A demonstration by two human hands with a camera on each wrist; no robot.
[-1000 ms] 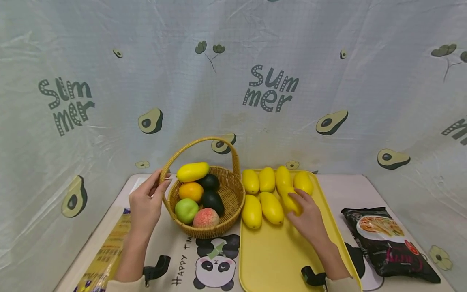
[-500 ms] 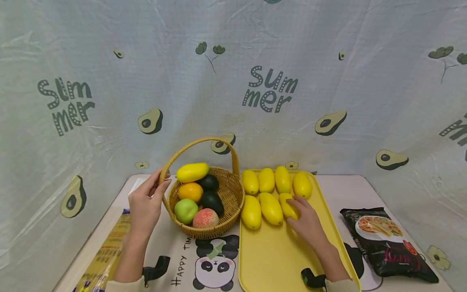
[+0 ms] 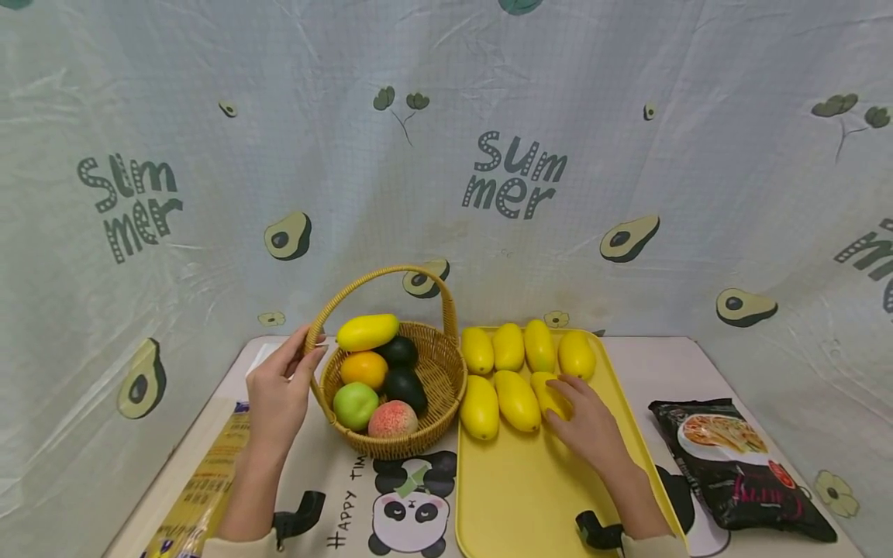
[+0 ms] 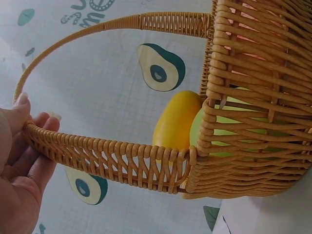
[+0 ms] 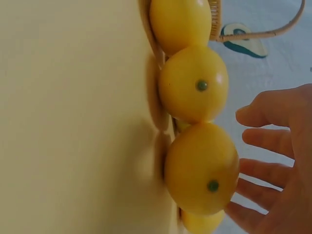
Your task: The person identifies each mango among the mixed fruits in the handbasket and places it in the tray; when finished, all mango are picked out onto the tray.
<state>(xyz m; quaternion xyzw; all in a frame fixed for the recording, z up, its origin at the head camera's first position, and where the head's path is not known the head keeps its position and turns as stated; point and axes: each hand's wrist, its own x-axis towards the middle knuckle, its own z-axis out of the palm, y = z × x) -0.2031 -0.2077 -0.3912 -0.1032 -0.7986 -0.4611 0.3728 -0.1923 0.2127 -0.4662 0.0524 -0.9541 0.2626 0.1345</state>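
My left hand (image 3: pixel 279 391) holds the left side of the wicker basket's handle (image 3: pixel 342 291), thumb on one side and fingers on the other. The basket (image 3: pixel 441 380) holds a yellow mango (image 3: pixel 367 332), an orange fruit (image 3: pixel 365 370), a green apple (image 3: pixel 356 406), a peach (image 3: pixel 393 420) and two dark avocados (image 3: pixel 405 389). On the yellow tray (image 3: pixel 519 496), my right hand (image 3: pixel 589 422) rests at a mango (image 3: pixel 546 394) at the right end of the front row. In the right wrist view its loosely spread fingers (image 5: pixel 263 168) lie along that mango's side.
Several more mangoes (image 3: pixel 518 401) lie in two rows on the tray, right beside the basket. A black food packet (image 3: pixel 743 465) lies right of the tray, and a long golden packet (image 3: pixel 202 480) lies at the left. A printed curtain (image 3: pixel 391 178) hangs behind the table.
My right hand has drawn slightly toward me, and the mango under it now sits in the front row, apart from the one behind. My left hand stays on the handle.
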